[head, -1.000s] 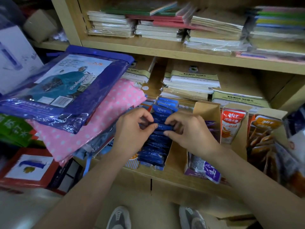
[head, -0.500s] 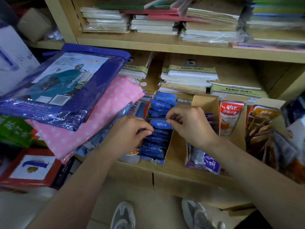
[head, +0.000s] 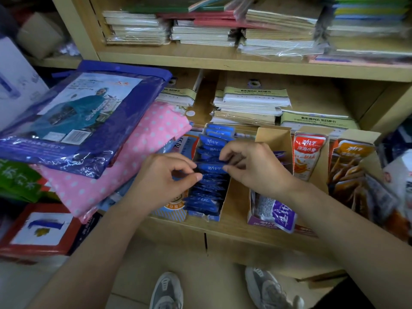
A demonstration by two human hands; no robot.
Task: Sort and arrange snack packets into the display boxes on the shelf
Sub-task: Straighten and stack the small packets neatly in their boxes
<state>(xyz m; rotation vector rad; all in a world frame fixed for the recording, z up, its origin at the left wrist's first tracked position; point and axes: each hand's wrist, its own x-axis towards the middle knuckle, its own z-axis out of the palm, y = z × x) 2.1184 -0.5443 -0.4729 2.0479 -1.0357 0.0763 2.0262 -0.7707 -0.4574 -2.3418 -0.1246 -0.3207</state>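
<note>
A narrow display box (head: 224, 204) on the shelf holds a row of several upright blue snack packets (head: 207, 192). My left hand (head: 165, 177) and my right hand (head: 254, 166) pinch the two ends of one blue packet (head: 211, 167) in the middle of that row. To the right stands a cardboard box (head: 274, 137) with purple packets (head: 278, 212) spilling out at its front. Further right are a red and white packet (head: 306, 157) and a box of orange packets (head: 354, 166).
A pink dotted bundle (head: 124, 161) and a blue plastic-wrapped pack (head: 80, 117) overhang the shelf at the left. Stacks of paper pads (head: 252, 103) lie behind the boxes; notebooks (head: 200, 30) fill the upper shelf. My shoes (head: 167, 291) are on the floor below.
Both hands worked along the blue row and now pinch one packet by its ends, slightly nearer the front. The view shifted down a little.
</note>
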